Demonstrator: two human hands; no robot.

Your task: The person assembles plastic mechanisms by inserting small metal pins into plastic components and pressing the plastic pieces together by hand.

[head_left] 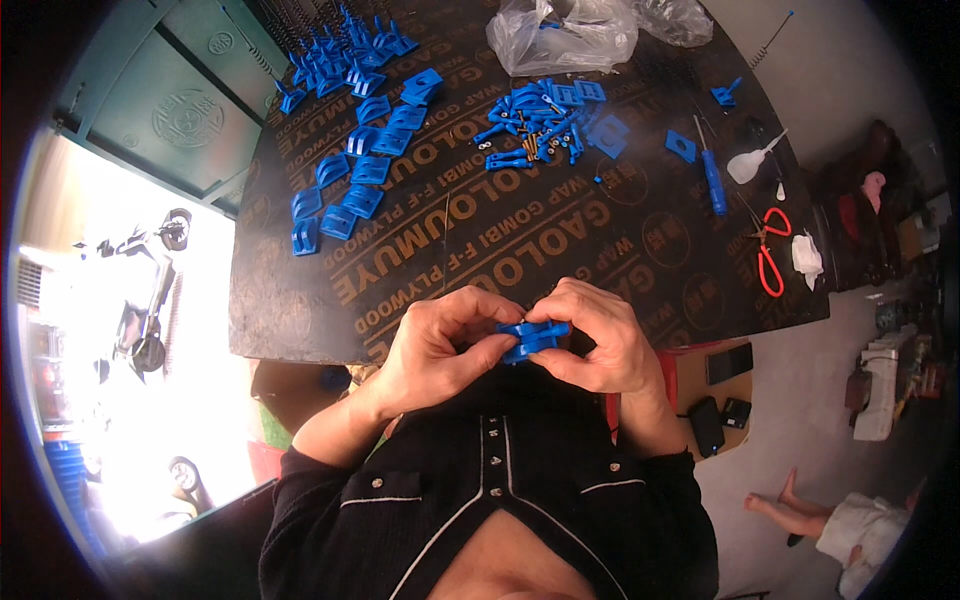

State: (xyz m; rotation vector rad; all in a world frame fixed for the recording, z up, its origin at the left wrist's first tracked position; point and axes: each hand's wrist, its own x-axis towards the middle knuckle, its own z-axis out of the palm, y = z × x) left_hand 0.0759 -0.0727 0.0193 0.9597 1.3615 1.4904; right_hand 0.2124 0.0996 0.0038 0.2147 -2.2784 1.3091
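Observation:
Just off the table's near edge, in front of my chest, a small blue plastic part (527, 340) is pinched between both hands. The fingertips and thumb of my left hand (455, 335) press on its left side. My right hand (595, 338) grips its right side, index finger and thumb closed on it. A tiny metal piece seems to show at its top, too small to name. My fingers cover much of the part.
On the dark printed plywood table (460, 240) lie rows of curved blue plates (370, 170), a pile of blue parts and screws (545, 125), and blue pieces with springs (340, 60). A screwdriver (712, 180), red-handled scissors (768, 250), a white squeeze bottle (748, 165) and plastic bags (565, 40) lie there too.

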